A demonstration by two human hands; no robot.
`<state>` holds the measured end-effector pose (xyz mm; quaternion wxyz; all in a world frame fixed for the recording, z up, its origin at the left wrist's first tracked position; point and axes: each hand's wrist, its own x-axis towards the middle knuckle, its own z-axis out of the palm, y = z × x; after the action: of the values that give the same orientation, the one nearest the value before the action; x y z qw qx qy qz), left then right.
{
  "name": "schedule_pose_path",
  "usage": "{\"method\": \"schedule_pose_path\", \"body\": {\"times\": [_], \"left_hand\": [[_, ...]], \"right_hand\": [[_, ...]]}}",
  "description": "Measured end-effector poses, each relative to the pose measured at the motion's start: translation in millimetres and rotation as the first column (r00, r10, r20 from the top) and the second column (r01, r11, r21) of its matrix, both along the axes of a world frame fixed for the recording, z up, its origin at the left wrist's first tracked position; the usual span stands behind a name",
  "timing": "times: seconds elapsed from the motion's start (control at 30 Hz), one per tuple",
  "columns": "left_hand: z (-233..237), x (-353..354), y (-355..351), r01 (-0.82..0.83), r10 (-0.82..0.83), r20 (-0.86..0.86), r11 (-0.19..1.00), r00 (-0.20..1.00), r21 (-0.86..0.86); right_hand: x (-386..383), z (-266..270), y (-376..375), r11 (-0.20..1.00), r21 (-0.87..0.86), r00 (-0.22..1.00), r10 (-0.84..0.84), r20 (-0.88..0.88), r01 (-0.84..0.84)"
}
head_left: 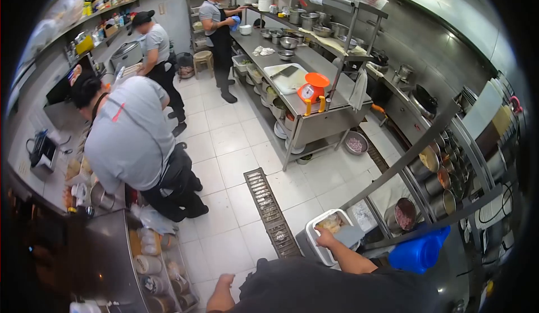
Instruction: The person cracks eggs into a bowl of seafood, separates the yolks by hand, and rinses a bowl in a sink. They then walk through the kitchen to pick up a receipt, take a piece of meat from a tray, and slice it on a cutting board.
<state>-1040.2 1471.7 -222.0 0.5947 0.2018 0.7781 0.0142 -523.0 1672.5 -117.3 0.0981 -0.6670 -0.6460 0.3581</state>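
One right hand (324,238) reaches into an open bin (310,237).
Reaching seems the step in hand; fingers look partly bent, their hold unclear. Further reaching calls for clearance past the grey panel (351,236). The left hand (225,281) hangs well apart, its finger opening and hold unclear.
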Motion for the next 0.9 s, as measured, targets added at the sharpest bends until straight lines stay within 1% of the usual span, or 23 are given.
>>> {"method": "schedule_pose_path", "body": {"times": [0.03,0.07,0.1,0.17,0.2,0.23,0.27,0.33,0.37,0.4,0.43,0.47,0.5,0.53,0.57,0.6,0.63,0.67,0.7,0.73,0.77,0.83,0.9], "left_hand": [[-1,-7,44,0.028,-0.027,-0.038,0.999,0.999,0.018],[6,-11,86,-0.012,0.016,-0.041,0.995,0.999,0.099],[16,-13,128,-0.054,0.062,-0.04,0.982,0.997,0.184],[35,-22,213,0.046,-0.026,-0.091,0.971,0.996,0.234],[32,-24,245,0.05,-0.013,-0.118,0.948,0.993,0.315],[20,-28,279,0.053,0.004,-0.142,0.919,0.99,0.39],[10,-33,309,0.057,0.022,-0.166,0.887,0.986,0.458],[-7,-46,347,0.165,-0.066,-0.233,0.884,0.97,0.437],[-6,-42,381,0.214,-0.103,-0.261,0.871,0.96,0.443],[3,-34,409,0.114,-0.033,-0.211,0.916,0.977,0.386],[18,-27,410,0.017,0.037,-0.172,0.952,0.984,0.307],[30,-23,414,-0.077,0.109,-0.141,0.974,0.984,0.213],[28,-23,421,-0.106,0.132,-0.139,0.978,0.981,0.178],[25,-25,438,-0.135,0.156,-0.135,0.979,0.978,0.153],[30,-32,458,-0.166,0.186,-0.13,0.974,0.974,0.152],[36,-35,466,-0.194,0.21,-0.118,0.971,0.97,0.139],[38,-32,471,-0.221,0.232,-0.099,0.968,0.968,0.116],[33,-32,480,-0.27,0.278,-0.083,0.958,0.957,0.091],[28,-35,492,-0.321,0.326,-0.065,0.944,0.943,0.076],[23,-40,505,-0.373,0.376,-0.048,0.926,0.925,0.063],[20,-48,512,-0.102,0.107,-0.033,0.985,0.994,0.141],[18,-58,536,0.071,-0.067,-0.028,0.98,0.997,0.184],[15,-68,568,0.132,-0.133,-0.013,0.967,0.991,0.219]], "right_hand": [[3,-1,10,0.997,0.069,1.0,0.029,0.006,-0.029],[0,1,27,0.987,0.145,0.998,0.061,0.013,-0.062],[-4,13,48,0.995,-0.097,0.992,-0.016,-0.126,0.004],[-10,23,86,0.941,-0.283,0.913,-0.273,-0.303,0.187],[-13,26,105,0.887,-0.386,0.841,-0.4,-0.365,0.254],[-19,33,129,0.872,-0.382,0.796,-0.456,-0.399,0.308],[-21,34,160,0.874,-0.357,0.765,-0.468,-0.442,0.329],[-26,41,230,0.874,-0.311,0.694,-0.485,-0.532,0.373],[-33,62,268,0.859,-0.268,0.65,-0.507,-0.565,0.437],[-27,75,323,0.88,-0.222,0.66,-0.464,-0.591,0.42],[-27,83,367,0.895,-0.192,0.664,-0.43,-0.612,0.402],[-28,106,415,0.917,-0.06,0.667,-0.331,-0.668,0.395],[-32,151,469,0.918,0.074,0.668,-0.227,-0.708,0.391],[-37,201,521,0.914,0.138,0.684,-0.178,-0.708,0.381],[-35,240,574,0.91,0.212,0.732,-0.131,-0.668,0.356],[-34,269,634,0.876,0.314,0.674,-0.017,-0.738,0.366],[-31,299,687,0.795,0.458,0.743,0.014,-0.669,0.398],[-30,352,725,0.756,0.542,0.82,0.012,-0.573,0.368],[-41,410,750,0.738,0.534,0.722,0.093,-0.685,0.412],[-46,449,789,0.704,0.516,0.628,0.128,-0.768,0.488],[-45,480,834,0.663,0.536,0.579,0.186,-0.794,0.523],[-34,529,923,0.574,0.555,0.563,0.186,-0.805,0.602],[-35,569,990,0.482,0.497,0.493,0.146,-0.858,0.722]]}}
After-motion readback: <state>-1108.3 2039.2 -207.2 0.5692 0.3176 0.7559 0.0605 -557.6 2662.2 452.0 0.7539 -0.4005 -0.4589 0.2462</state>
